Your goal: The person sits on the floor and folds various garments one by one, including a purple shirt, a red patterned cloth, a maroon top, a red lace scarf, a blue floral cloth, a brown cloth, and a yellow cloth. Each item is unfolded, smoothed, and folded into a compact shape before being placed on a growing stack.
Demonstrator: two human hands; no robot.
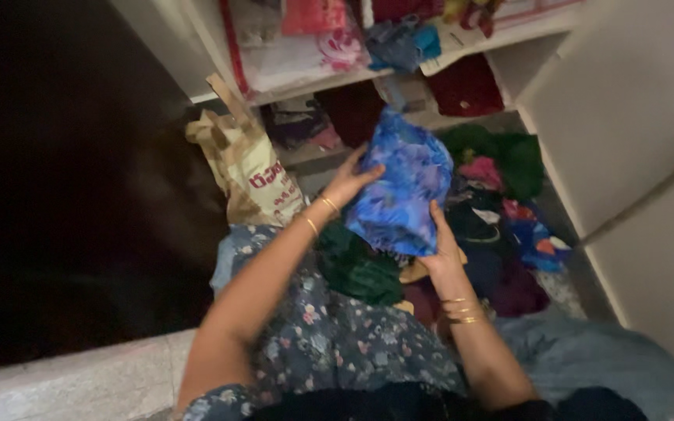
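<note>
A: What is held at the centre of the frame?

B: A folded blue floral cloth (399, 191) is gripped from both sides, just above the middle of the picture. The left hand (349, 181) is pressed to its upper left edge, fingers closed over the fold with the thumb on the front. The right hand (440, 245) is clamped on its lower right corner, fingers curled behind the fabric and only the thumb side shown.

A: What is worn on the wrists?

B: Gold bangles (462, 309) are seen on the right wrist, and thinner ones on the left.

A: What lies beneath the cloth?

B: A dark green garment (356, 269) is piled just below it, touching the lower edge. To the right, a heap of mixed clothes (509, 226) in green, pink, navy and red is spread over the bottom shelf.

A: And at the left?

B: A tan paper bag (247, 168) with red print is leaned against the white shelf unit (196, 54), near the left hand but apart from it. Packets and folded fabrics are stacked on the upper shelf at the top of the frame.

A: What fills the lower part?

B: A dark flowered dress (337, 343) is worn by the person, and a pale blue cloth (587, 355) is laid at the lower right.
</note>
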